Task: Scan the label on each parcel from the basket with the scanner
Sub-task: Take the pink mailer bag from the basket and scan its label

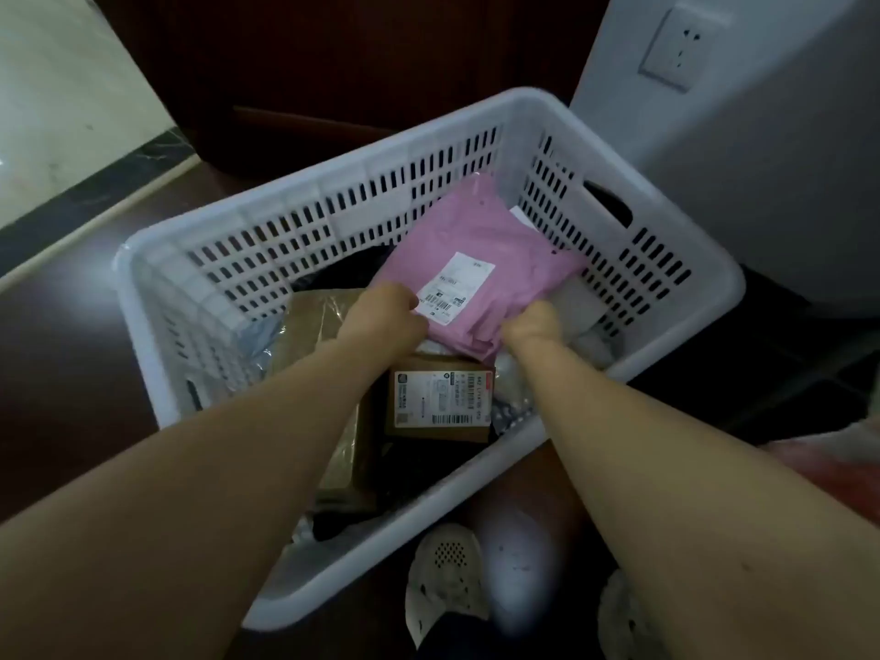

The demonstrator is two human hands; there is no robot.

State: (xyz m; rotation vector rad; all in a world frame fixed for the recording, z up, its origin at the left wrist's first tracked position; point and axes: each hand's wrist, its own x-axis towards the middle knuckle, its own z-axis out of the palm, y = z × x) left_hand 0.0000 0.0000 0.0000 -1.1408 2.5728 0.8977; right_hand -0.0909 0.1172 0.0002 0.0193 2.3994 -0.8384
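Head view: both arms reach down into the white slotted basket (685,259) standing on the dark floor; the left hand (385,314) and right hand (533,321) each have fingers closed on the near edge of the pink mailer parcel (481,231), probably to lift it clear with its white label (452,285) facing up for reading; below it lies a brown box (438,397) with its own label showing, plus 1 larger taped carton (319,326) (other parcels are too dark to make out); no scanner is visible.
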